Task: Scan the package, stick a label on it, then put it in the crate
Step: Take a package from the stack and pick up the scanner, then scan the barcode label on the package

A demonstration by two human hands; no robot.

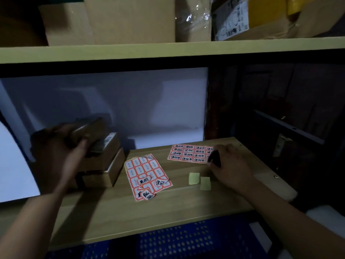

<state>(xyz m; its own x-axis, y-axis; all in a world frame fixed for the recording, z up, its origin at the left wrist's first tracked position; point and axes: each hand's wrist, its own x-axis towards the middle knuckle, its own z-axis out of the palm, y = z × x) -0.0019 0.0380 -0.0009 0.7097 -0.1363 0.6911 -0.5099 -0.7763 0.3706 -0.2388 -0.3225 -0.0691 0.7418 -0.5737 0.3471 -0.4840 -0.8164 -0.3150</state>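
Observation:
My left hand (61, 152) grips a small brown cardboard package (89, 130), blurred, just above a stack of similar boxes (104, 165) at the left of the wooden table (149, 212). My right hand (231, 165) rests on the table at the right, closed around a small black object, probably the scanner (214, 158). A sheet of red-bordered labels (147, 174) lies in the middle, partly peeled, with loose labels at its lower end. A second, fuller label sheet (188, 153) lies by my right hand. The blue perforated crate (186, 242) sits below the table's front edge.
Two pale yellow paper squares (199, 181) lie on the table near my right wrist. A shelf board (168, 49) overhead carries large cardboard boxes (130, 19). A white panel (112, 105) stands behind the table; a dark door with a handle (280, 144) is on the right.

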